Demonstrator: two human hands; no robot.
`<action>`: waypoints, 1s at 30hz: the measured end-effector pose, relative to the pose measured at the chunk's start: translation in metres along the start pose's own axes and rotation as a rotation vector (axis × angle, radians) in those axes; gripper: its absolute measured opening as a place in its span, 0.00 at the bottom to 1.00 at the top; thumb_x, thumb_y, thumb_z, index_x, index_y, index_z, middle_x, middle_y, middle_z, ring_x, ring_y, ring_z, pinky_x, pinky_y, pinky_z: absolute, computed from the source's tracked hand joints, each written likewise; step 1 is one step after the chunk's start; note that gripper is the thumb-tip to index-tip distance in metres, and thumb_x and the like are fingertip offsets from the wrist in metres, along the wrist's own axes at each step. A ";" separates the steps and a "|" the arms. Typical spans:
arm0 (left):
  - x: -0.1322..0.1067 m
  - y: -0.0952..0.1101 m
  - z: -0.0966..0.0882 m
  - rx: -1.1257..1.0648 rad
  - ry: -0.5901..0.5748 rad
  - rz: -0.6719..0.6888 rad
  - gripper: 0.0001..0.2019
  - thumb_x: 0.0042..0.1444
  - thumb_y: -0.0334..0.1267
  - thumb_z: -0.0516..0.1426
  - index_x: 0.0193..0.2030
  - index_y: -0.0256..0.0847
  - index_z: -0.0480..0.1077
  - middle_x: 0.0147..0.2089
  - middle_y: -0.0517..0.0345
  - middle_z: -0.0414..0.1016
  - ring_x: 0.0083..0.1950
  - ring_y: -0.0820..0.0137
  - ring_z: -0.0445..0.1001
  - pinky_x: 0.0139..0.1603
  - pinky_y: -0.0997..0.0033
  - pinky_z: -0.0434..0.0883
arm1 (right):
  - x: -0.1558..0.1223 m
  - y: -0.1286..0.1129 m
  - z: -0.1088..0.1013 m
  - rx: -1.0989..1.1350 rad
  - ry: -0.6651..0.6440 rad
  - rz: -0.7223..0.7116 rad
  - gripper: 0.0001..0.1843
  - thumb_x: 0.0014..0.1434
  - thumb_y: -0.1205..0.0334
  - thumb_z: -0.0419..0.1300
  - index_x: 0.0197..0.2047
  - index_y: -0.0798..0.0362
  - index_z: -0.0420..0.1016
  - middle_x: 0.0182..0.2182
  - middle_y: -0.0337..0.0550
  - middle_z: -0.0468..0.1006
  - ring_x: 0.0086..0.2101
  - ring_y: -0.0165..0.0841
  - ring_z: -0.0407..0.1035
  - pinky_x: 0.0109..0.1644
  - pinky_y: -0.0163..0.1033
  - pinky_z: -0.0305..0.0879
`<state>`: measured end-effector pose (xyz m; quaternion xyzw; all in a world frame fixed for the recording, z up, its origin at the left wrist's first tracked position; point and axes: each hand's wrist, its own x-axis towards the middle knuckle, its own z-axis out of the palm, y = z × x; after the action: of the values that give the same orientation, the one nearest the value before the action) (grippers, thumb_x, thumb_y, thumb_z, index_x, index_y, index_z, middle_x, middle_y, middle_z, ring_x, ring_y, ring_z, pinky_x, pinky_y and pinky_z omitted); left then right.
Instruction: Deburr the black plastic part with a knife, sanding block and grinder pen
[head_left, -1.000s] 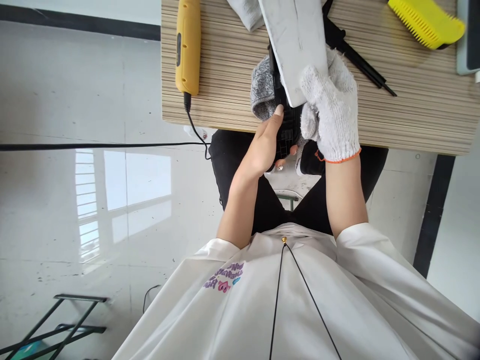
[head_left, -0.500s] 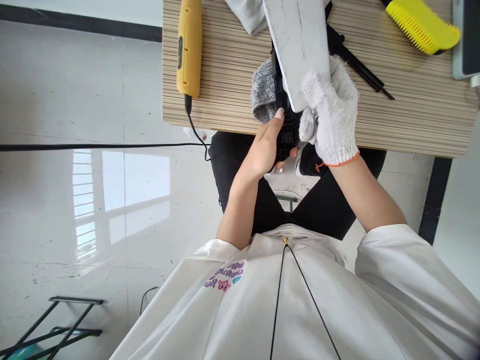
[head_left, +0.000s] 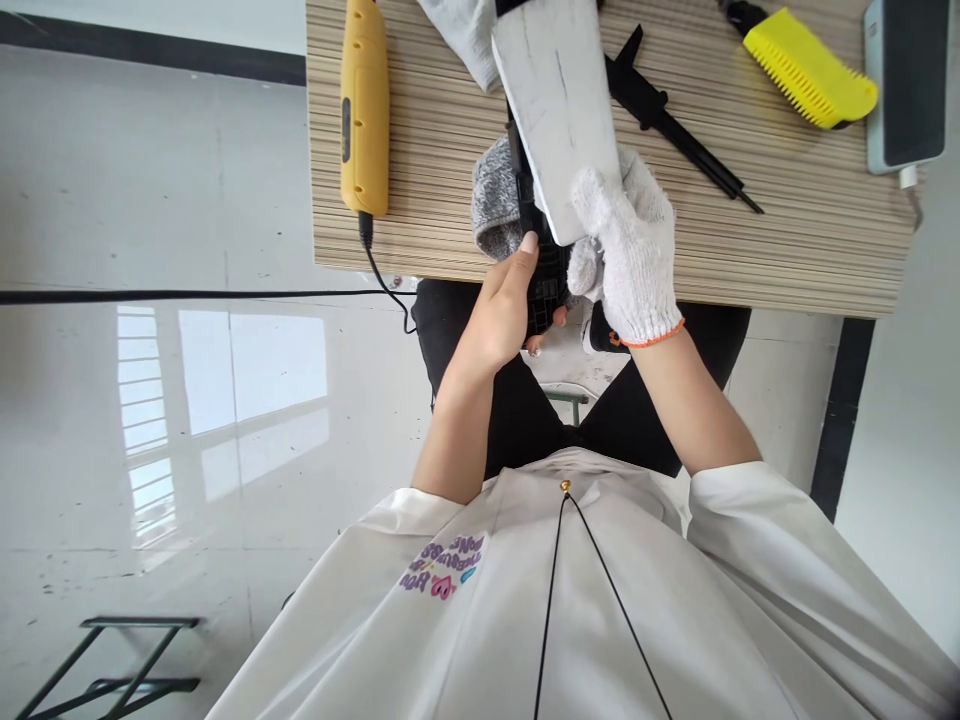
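My bare left hand [head_left: 499, 310] is closed around a black plastic part [head_left: 551, 280] with a gridded surface, thumb on top, at the table's front edge. My right hand [head_left: 634, 250] wears a white knitted glove with an orange cuff edge. Its fingers are closed at the near end of a long, flat white piece [head_left: 559, 110], scuffed with dark lines, which lies over the black part. The far end of the white piece meets something black. Behind the black part, a grey fuzzy cloth piece [head_left: 496, 195] rests on the table. My right fingertips are partly hidden.
On the wood-grain table [head_left: 795, 260] lie a yellow corded tool [head_left: 365, 110] at left, a white cloth [head_left: 466, 35], a black caliper [head_left: 667, 115], a yellow bristled tool [head_left: 810, 70] and a grey device [head_left: 907, 85] with a cable. A folding stool [head_left: 139, 622] stands on the floor at lower left.
The view has shifted, so the table items, both hands and the held parts appear lower and further left. Both hands keep the same hold.
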<state>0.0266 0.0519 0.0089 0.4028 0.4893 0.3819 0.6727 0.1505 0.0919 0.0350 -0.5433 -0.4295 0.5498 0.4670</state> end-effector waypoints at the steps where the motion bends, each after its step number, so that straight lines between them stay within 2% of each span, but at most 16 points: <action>1: 0.000 0.001 -0.004 0.006 0.011 -0.013 0.33 0.64 0.69 0.43 0.36 0.40 0.70 0.23 0.58 0.66 0.16 0.79 0.58 0.13 0.77 0.53 | 0.001 -0.001 0.002 -0.003 -0.023 0.016 0.21 0.52 0.32 0.64 0.36 0.39 0.69 0.26 0.34 0.73 0.16 0.30 0.60 0.14 0.39 0.55; 5: -0.002 0.008 -0.016 -0.007 0.024 -0.055 0.32 0.62 0.70 0.45 0.35 0.41 0.70 0.22 0.58 0.67 0.15 0.77 0.59 0.12 0.75 0.54 | 0.004 -0.006 0.009 0.019 -0.107 0.075 0.25 0.49 0.31 0.66 0.39 0.39 0.69 0.21 0.34 0.69 0.16 0.32 0.62 0.15 0.39 0.56; 9: -0.003 0.016 -0.021 -0.023 0.008 -0.108 0.31 0.62 0.69 0.47 0.34 0.40 0.70 0.22 0.58 0.68 0.14 0.77 0.59 0.12 0.72 0.54 | 0.002 -0.008 0.011 0.010 -0.095 0.092 0.24 0.53 0.33 0.65 0.39 0.42 0.68 0.18 0.32 0.66 0.16 0.32 0.63 0.14 0.37 0.54; 14: -0.003 0.019 -0.022 -0.031 -0.026 -0.147 0.30 0.63 0.68 0.48 0.35 0.40 0.69 0.22 0.58 0.69 0.13 0.78 0.57 0.11 0.73 0.56 | -0.002 -0.006 0.010 0.063 -0.081 0.058 0.20 0.56 0.38 0.65 0.39 0.43 0.68 0.15 0.31 0.67 0.14 0.31 0.62 0.12 0.36 0.51; 18: -0.002 0.016 -0.022 -0.023 -0.010 -0.162 0.31 0.63 0.68 0.46 0.34 0.40 0.69 0.22 0.58 0.69 0.14 0.77 0.58 0.12 0.73 0.56 | -0.001 -0.004 0.009 0.095 -0.094 0.094 0.18 0.55 0.41 0.67 0.38 0.42 0.68 0.16 0.31 0.68 0.14 0.31 0.63 0.11 0.35 0.51; 24: -0.004 0.015 -0.022 -0.043 -0.030 -0.147 0.30 0.64 0.67 0.46 0.33 0.40 0.67 0.22 0.59 0.70 0.13 0.78 0.58 0.12 0.73 0.56 | 0.000 -0.004 0.009 0.090 -0.079 0.119 0.19 0.55 0.40 0.66 0.39 0.42 0.68 0.14 0.30 0.66 0.12 0.31 0.60 0.11 0.36 0.50; 30: -0.005 0.017 -0.022 -0.057 -0.023 -0.162 0.28 0.65 0.65 0.47 0.31 0.41 0.66 0.22 0.59 0.70 0.13 0.78 0.57 0.12 0.73 0.55 | -0.002 0.000 0.014 0.088 -0.046 0.134 0.19 0.57 0.39 0.64 0.43 0.43 0.70 0.14 0.28 0.67 0.12 0.29 0.61 0.11 0.33 0.53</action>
<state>0.0025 0.0576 0.0215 0.3470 0.5013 0.3352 0.7182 0.1368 0.0900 0.0361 -0.5368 -0.3782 0.6106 0.4426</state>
